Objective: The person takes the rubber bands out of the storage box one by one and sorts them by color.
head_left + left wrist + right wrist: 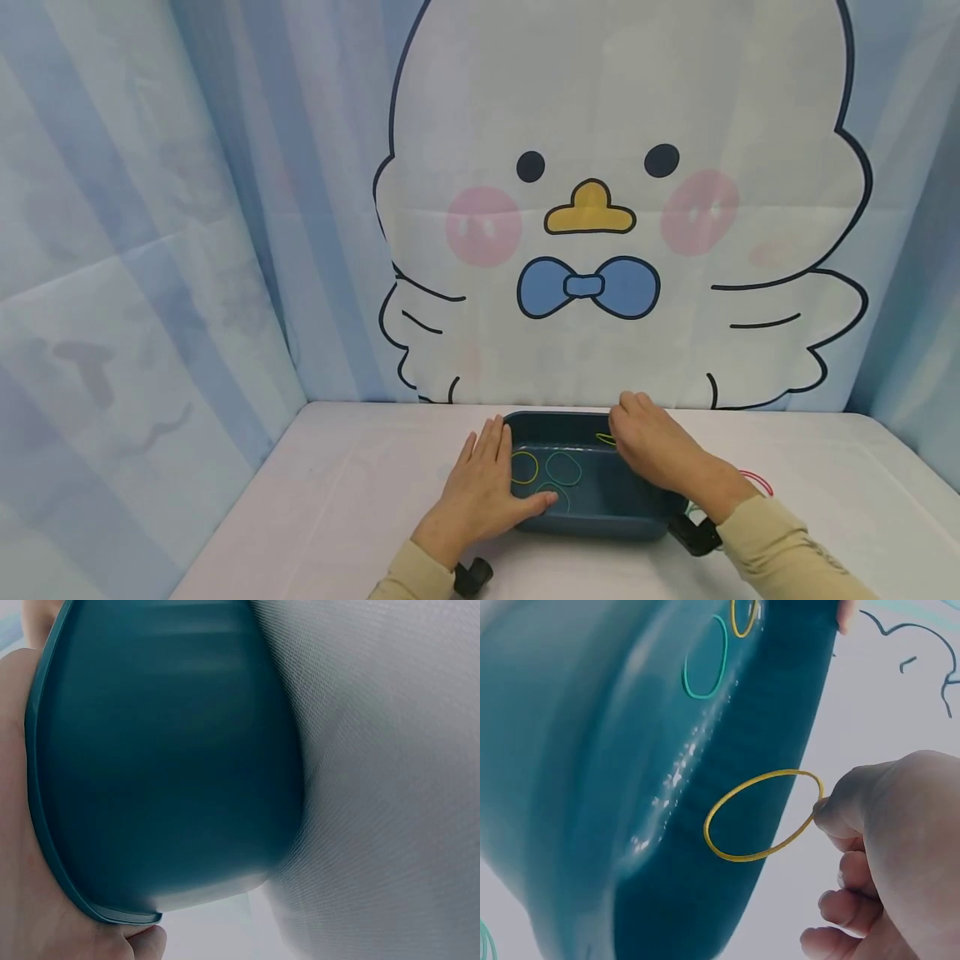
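A dark teal rectangular tray (615, 493) stands on the table. My left hand (480, 492) rests on its left end, fingers straight along the rim and thumb reaching over the front edge. Above the far right part of the tray, my right hand (656, 443) pinches a yellow rubber band (763, 777) between thumb and forefinger; the loop hangs free over the tray's wall. On the tray's floor, towards the left, lie another yellow rubber band (524, 452) and two green rubber bands (563, 453). The left wrist view shows mostly the tray's outer side (172, 765).
Red rubber bands (759, 477) lie on the white table (337, 500) right of the tray, partly behind the right forearm. Green rubber bands (486, 945) are there too, near the right wrist. A curtain with a cartoon bird (592, 358) hangs behind the table.
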`<state>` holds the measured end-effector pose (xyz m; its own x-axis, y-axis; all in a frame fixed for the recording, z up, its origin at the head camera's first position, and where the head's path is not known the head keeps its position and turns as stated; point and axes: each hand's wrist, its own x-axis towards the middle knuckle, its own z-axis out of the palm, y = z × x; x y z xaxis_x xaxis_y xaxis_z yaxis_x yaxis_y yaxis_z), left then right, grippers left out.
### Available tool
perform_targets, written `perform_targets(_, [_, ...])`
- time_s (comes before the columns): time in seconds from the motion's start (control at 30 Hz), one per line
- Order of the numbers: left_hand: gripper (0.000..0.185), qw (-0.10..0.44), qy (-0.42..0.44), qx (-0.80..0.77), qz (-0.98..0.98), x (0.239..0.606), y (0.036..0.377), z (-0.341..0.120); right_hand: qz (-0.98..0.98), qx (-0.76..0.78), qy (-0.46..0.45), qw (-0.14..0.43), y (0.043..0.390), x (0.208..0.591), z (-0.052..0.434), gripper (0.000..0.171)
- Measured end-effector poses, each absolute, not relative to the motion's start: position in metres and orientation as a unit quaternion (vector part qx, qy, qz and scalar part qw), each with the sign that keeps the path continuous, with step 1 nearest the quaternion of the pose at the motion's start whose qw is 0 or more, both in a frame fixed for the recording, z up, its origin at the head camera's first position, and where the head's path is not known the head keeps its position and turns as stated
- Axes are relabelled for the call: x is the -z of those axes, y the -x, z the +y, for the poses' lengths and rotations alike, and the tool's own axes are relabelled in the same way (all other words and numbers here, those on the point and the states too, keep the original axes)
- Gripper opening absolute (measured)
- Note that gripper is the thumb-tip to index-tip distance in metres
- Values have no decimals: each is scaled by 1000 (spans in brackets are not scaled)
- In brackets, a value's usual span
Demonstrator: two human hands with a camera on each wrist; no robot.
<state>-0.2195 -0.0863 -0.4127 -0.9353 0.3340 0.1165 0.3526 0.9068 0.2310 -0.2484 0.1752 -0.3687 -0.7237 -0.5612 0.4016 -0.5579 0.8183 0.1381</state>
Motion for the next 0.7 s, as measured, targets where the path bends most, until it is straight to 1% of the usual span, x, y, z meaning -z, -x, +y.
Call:
perform_targets(0.3, [116, 44, 178, 120, -976, 413, 220, -87, -935, 5, -283, 212, 247, 362, 187, 9])
perform_targets(0.7, [115, 46, 180, 119, -975, 414, 220, -87, -934, -3, -276, 228, 247, 353, 208, 11])
